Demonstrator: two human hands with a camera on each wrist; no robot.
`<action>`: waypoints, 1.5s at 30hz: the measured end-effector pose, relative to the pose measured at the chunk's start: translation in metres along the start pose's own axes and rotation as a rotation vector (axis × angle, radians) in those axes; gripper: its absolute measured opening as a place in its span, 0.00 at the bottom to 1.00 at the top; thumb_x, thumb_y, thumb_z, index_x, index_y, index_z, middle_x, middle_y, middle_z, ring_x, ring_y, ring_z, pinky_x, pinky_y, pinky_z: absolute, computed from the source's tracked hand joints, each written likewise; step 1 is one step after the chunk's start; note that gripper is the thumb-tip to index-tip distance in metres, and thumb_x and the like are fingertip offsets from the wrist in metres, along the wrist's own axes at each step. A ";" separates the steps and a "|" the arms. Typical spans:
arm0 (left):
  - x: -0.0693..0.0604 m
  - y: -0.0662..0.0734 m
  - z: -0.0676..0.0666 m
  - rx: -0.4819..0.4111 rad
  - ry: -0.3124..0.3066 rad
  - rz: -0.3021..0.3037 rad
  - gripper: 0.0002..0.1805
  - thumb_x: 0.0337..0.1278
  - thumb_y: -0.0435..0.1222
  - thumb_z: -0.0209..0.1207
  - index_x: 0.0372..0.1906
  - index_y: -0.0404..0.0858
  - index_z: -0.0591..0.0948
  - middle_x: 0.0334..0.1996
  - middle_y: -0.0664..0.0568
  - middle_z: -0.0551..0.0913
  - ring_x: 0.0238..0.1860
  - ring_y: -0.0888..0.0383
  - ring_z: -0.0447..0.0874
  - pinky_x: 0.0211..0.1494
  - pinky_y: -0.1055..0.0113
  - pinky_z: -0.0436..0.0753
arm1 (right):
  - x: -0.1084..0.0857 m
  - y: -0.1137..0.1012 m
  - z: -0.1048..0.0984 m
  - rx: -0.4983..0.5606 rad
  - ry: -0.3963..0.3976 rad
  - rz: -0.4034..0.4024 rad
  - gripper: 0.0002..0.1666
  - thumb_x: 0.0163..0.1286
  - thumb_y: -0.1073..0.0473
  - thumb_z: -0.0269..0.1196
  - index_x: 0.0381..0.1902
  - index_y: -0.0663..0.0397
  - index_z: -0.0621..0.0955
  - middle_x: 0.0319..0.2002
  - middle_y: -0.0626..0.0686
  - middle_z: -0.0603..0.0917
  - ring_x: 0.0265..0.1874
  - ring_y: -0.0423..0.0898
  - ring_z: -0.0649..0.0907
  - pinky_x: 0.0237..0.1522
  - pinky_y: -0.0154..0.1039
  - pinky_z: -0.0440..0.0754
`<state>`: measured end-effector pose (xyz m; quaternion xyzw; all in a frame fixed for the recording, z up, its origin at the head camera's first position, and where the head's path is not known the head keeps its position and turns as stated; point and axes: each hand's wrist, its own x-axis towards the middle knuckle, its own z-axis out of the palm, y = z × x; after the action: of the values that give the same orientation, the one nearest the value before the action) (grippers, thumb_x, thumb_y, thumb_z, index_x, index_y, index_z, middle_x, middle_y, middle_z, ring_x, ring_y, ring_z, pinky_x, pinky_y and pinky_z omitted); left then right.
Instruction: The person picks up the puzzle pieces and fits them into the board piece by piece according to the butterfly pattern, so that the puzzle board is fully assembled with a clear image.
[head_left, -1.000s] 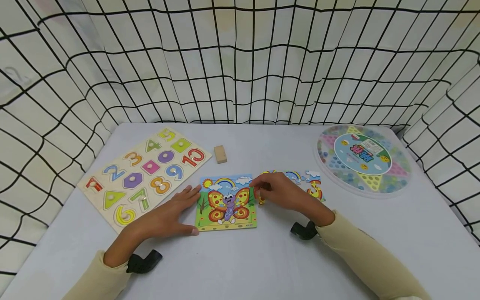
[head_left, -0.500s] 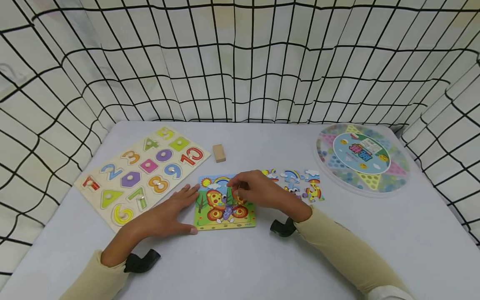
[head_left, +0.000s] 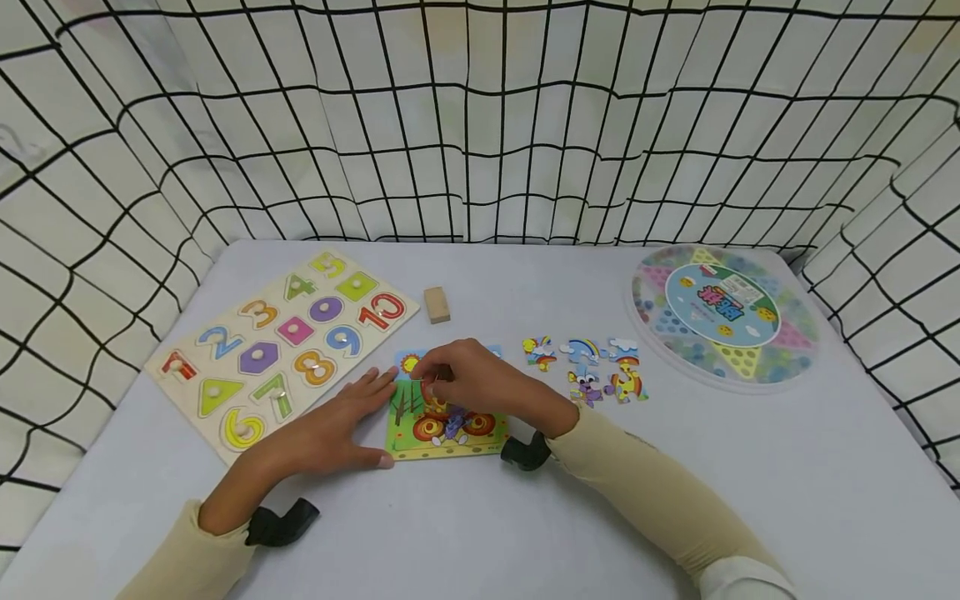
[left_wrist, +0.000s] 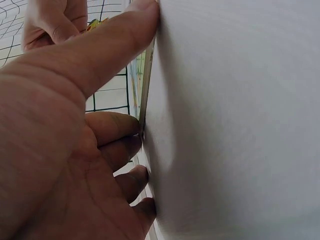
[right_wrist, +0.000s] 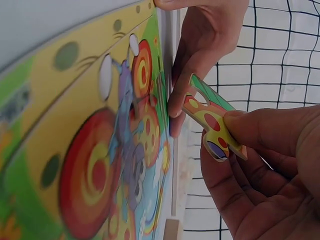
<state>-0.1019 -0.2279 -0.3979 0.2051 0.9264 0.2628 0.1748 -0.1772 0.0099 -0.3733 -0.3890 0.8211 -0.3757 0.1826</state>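
Note:
The butterfly puzzle board (head_left: 442, 452) lies flat, its upper middle hidden behind my right hand (head_left: 476, 379). Between thumb and fingers, my right hand (right_wrist: 270, 160) pinches a jigsaw piece (right_wrist: 212, 120) with red-spotted yellow, a green part and a purple tab, held tilted off the board surface (right_wrist: 47, 125). My left hand (head_left: 326, 433) lies along the board's left side, fingers spread at the upper left and thumb at the lower left corner. In the left wrist view, the fingers and thumb of my left hand (left_wrist: 75, 130) touch the board's edge (left_wrist: 146, 85).
Several loose jigsaw pieces (head_left: 585, 387) lie right of the board. A number-and-shape board (head_left: 247, 321) is at the left, with a small wooden block (head_left: 437, 305) behind the puzzle. A round clear game case (head_left: 723, 306) sits back right; black netting surrounds the table.
My right hand has moved left from the board's right edge to over its upper left-middle part, uncovering the loose pieces. My left hand has stayed at the board's left side.

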 end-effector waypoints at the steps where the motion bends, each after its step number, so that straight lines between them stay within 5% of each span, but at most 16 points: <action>1: 0.000 0.000 -0.001 -0.001 -0.001 0.003 0.55 0.48 0.56 0.69 0.76 0.37 0.56 0.77 0.48 0.47 0.76 0.43 0.37 0.72 0.40 0.47 | 0.003 -0.001 0.001 -0.001 -0.003 -0.010 0.13 0.68 0.66 0.63 0.50 0.59 0.84 0.37 0.46 0.85 0.31 0.38 0.79 0.35 0.27 0.79; 8: -0.001 0.000 -0.001 -0.011 -0.001 -0.002 0.56 0.47 0.56 0.70 0.76 0.38 0.56 0.77 0.46 0.47 0.76 0.43 0.37 0.72 0.40 0.48 | 0.015 -0.008 0.009 0.019 -0.025 -0.056 0.13 0.67 0.69 0.62 0.50 0.60 0.83 0.33 0.44 0.83 0.31 0.36 0.79 0.37 0.26 0.79; 18: -0.002 -0.001 -0.001 -0.015 0.002 -0.016 0.56 0.47 0.57 0.69 0.76 0.36 0.56 0.76 0.40 0.46 0.75 0.38 0.39 0.71 0.38 0.50 | 0.026 -0.007 0.016 -0.045 -0.043 -0.017 0.16 0.67 0.71 0.61 0.51 0.57 0.83 0.34 0.43 0.83 0.33 0.35 0.78 0.37 0.24 0.77; 30: -0.001 -0.001 -0.002 -0.004 0.006 0.006 0.57 0.47 0.56 0.69 0.77 0.39 0.53 0.77 0.45 0.47 0.76 0.43 0.37 0.72 0.40 0.48 | 0.026 -0.002 0.017 -0.093 -0.032 -0.054 0.14 0.67 0.73 0.60 0.48 0.61 0.83 0.35 0.47 0.84 0.33 0.36 0.79 0.37 0.24 0.77; 45: 0.000 0.000 -0.002 -0.017 0.003 0.008 0.56 0.47 0.56 0.70 0.77 0.40 0.55 0.77 0.47 0.47 0.76 0.42 0.37 0.71 0.39 0.48 | 0.030 0.004 0.022 -0.209 -0.030 0.027 0.11 0.68 0.65 0.63 0.47 0.57 0.84 0.36 0.45 0.80 0.34 0.37 0.77 0.36 0.25 0.75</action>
<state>-0.1028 -0.2282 -0.3966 0.2070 0.9236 0.2718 0.1741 -0.1850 -0.0226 -0.3911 -0.4003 0.8583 -0.2795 0.1583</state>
